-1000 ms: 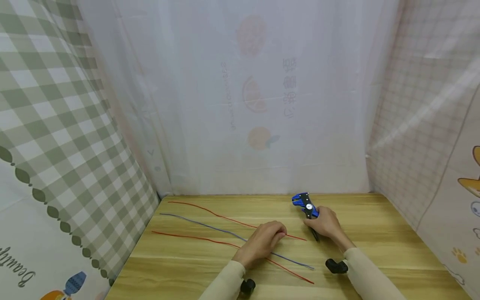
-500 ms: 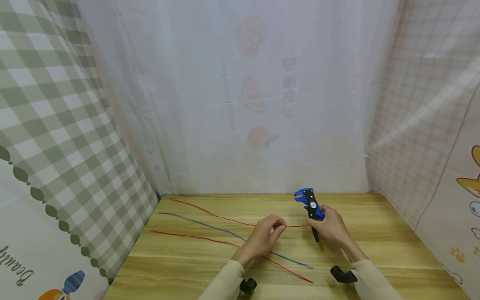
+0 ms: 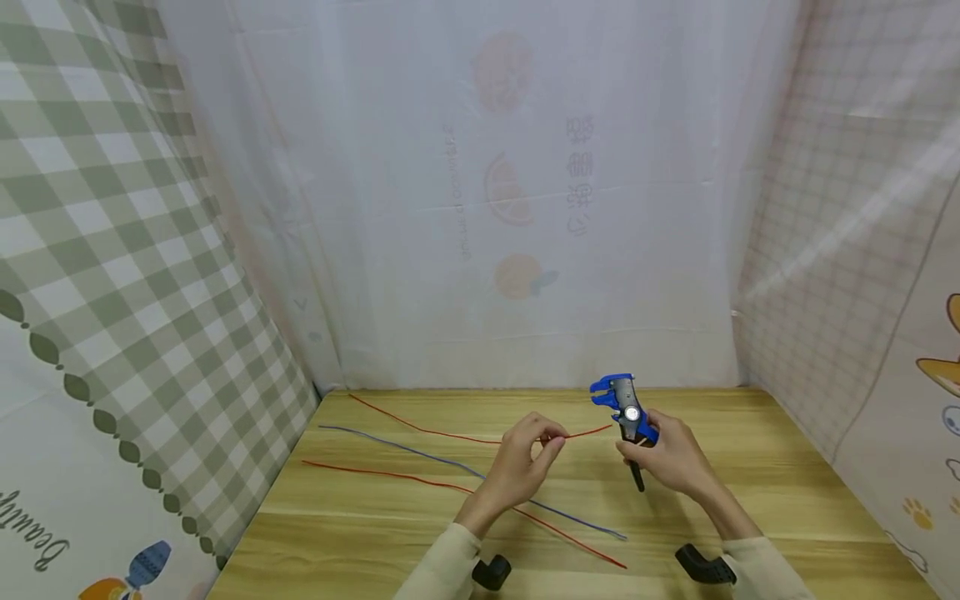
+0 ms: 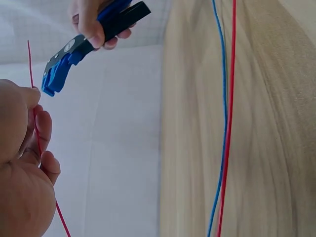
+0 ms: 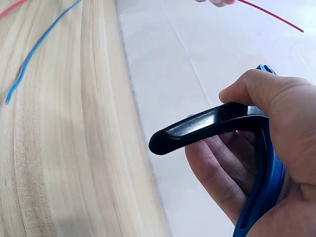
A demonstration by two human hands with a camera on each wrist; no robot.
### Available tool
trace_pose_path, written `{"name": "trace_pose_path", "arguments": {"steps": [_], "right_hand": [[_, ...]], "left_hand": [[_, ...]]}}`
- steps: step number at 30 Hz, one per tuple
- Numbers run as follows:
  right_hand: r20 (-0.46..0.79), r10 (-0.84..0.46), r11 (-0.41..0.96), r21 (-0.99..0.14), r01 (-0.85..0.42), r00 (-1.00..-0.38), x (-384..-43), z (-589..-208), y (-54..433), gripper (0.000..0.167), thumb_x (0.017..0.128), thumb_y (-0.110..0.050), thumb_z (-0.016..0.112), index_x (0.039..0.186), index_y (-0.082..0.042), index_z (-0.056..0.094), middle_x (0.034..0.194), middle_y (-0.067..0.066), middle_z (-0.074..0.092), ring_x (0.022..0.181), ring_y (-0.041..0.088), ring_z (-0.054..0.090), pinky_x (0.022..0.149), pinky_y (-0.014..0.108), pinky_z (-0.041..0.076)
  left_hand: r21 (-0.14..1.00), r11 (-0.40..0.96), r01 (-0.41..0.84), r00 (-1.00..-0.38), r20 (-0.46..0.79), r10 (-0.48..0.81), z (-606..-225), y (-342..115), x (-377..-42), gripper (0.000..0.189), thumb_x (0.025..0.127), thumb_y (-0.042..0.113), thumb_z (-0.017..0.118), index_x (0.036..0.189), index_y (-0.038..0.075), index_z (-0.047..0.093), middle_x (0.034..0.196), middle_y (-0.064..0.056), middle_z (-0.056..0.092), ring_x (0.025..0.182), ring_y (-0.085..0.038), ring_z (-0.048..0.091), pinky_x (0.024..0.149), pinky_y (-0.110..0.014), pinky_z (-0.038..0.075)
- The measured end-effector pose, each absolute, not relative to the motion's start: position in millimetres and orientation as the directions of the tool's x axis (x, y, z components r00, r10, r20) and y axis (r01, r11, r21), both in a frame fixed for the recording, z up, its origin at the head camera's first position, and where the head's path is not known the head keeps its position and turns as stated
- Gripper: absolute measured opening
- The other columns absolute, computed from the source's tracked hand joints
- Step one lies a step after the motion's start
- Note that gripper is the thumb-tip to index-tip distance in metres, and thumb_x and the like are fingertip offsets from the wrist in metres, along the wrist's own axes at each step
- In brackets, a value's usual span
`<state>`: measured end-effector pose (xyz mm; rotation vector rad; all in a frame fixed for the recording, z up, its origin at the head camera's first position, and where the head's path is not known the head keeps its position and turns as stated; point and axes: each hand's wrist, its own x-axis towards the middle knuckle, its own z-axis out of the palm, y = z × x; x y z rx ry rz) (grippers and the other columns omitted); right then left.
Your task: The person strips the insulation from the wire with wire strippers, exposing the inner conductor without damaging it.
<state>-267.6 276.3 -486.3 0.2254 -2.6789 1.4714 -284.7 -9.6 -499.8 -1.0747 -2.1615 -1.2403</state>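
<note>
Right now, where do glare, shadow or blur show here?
Head: a pale streak crosses the right-hand curtain, and small lettering on the back curtain is too blurred to read; right wrist: a white glint on the black handle, soft shadow on the tabletop; left wrist: the blue wire and the red wire beside it look free of glare.

Left sleeve [image 3: 441, 565]: long, plain, pale cream, ends at wrist. Right sleeve [image 3: 768, 571]: same cream, same plain cuff. Left hand [image 3: 521, 462] and right hand [image 3: 678, 458] both bare. Left mount [image 3: 491, 573]: black, stubby, bent, inner side of cuff. Right mount [image 3: 703, 567]: also black, elbow-shaped, rounded tip, inner side. Fine detail on both too small to tell.
</note>
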Motion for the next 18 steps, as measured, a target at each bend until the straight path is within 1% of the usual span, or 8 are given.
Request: {"name": "trace_pose_path", "arguments": {"steps": [4,6,10,13,18], "right_hand": [[0.136,-0.123,0.522,-0.834,-0.180,-0.983,-263,-482,274,0.045,0.102,-0.020,0.084,0.133,0.007,0.065,0.096,0.015,0.084,0.079,0.014,0.079,0.071,0.031,0.066],[0.138,-0.140,0.516,-0.835,-0.191,-0.981,-261,-479,273,0.044,0.103,-0.019,0.084,0.133,0.007,0.066,0.094,0.015,0.084,0.079,0.013,0.079,0.071,0.029,0.064],[0.147,-0.175,0.503,-0.837,-0.217,-0.974,-257,-474,273,0.040,0.104,-0.017,0.082,0.133,0.006,0.067,0.092,0.012,0.083,0.079,0.011,0.077,0.071,0.028,0.063],[0.156,-0.208,0.483,-0.842,-0.240,-0.966,-253,-471,273,0.037,0.105,-0.017,0.081,0.131,0.005,0.067,0.092,0.010,0.082,0.080,0.013,0.077,0.072,0.030,0.064],[0.186,-0.260,0.457,-0.841,-0.291,-0.947,-245,-466,274,0.031,0.107,-0.017,0.079,0.127,0.005,0.069,0.095,0.005,0.082,0.082,0.015,0.079,0.074,0.030,0.065]], "left_hand": [[0.518,0.308,0.798,-0.602,0.692,0.397,-493,-15,-283,0.011,0.112,0.005,0.068,0.114,0.005,0.079,0.108,-0.010,0.073,0.095,-0.018,0.070,0.084,-0.020,0.058],[0.509,0.305,0.805,-0.593,0.705,0.389,-489,-19,-282,0.012,0.112,0.004,0.068,0.115,0.005,0.080,0.109,-0.010,0.072,0.096,-0.018,0.071,0.085,-0.021,0.060],[0.469,0.304,0.829,-0.557,0.746,0.366,-482,-27,-281,0.013,0.111,0.001,0.068,0.116,0.006,0.079,0.110,-0.009,0.074,0.095,-0.019,0.072,0.085,-0.024,0.063],[0.460,0.310,0.832,-0.550,0.755,0.357,-478,-33,-280,0.012,0.111,0.001,0.069,0.116,0.007,0.079,0.110,-0.008,0.075,0.095,-0.019,0.072,0.085,-0.025,0.063],[0.476,0.319,0.820,-0.569,0.744,0.350,-472,-43,-275,0.011,0.110,0.002,0.071,0.114,0.008,0.080,0.109,-0.009,0.076,0.096,-0.020,0.074,0.086,-0.025,0.064]]}}
